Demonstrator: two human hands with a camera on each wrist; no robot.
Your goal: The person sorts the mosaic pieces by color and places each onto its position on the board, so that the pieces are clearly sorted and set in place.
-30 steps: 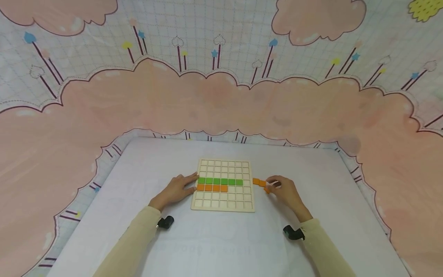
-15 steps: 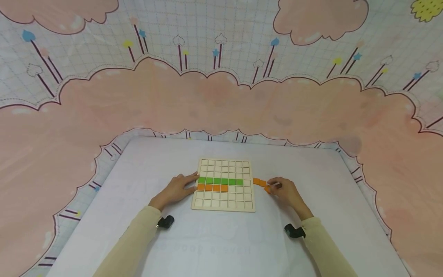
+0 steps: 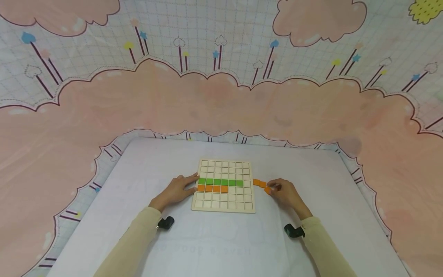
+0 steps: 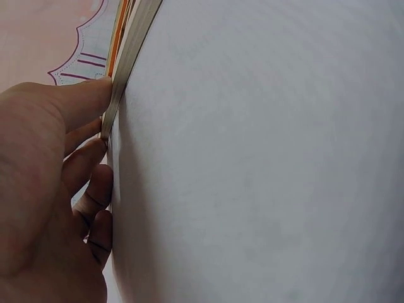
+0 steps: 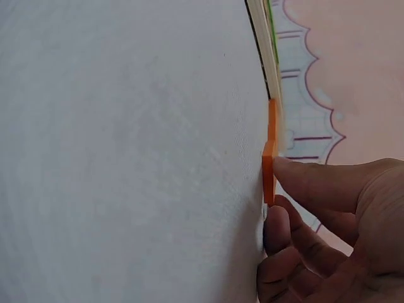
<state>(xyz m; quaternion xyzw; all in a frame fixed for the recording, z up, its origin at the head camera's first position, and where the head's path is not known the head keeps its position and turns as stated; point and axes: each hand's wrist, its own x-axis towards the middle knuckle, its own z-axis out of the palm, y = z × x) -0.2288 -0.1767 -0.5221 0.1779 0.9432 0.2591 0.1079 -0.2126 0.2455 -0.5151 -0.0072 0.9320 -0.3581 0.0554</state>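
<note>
In the head view a pale wooden grid board (image 3: 223,200) lies on the white table, with a row of green tiles (image 3: 220,182) and below it a shorter row of orange tiles (image 3: 212,189). My left hand (image 3: 176,188) rests at the board's left side, fingers extended, thumb and fingertips touching its edge, as the left wrist view also shows. To the right of the board my right hand (image 3: 285,191) has curled fingers and pinches a loose orange tile (image 5: 269,177) between thumb and index finger. That tile is still down at table level.
Two more orange tiles (image 3: 259,183) lie between the board's right edge and my right hand. The white tabletop (image 3: 221,238) extends around the board. A patterned cloth (image 3: 221,104) hangs behind the table. Each wrist carries a small black camera (image 3: 294,231).
My right hand has lowered slightly and its fingertips have settled around the nearest loose orange tile. The left hand and the board stay in place.
</note>
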